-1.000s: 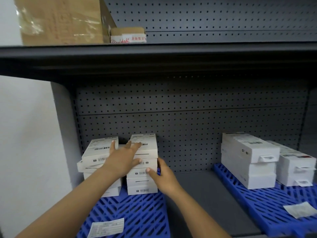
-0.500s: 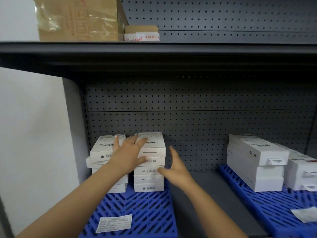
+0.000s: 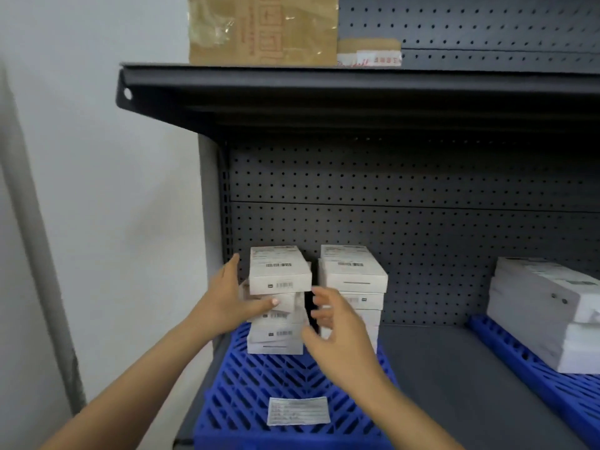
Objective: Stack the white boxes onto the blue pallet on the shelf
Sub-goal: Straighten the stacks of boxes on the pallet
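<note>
Stacks of white boxes sit at the back of the blue pallet, lower centre of the frame, the left hand pressing flat-fingered against the left stack, probably squaring it, while the blurred right hand hovers released, empty.

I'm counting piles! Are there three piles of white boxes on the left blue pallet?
No, the blue pallet bears just two, a left pile and a right pile side by side.
</note>
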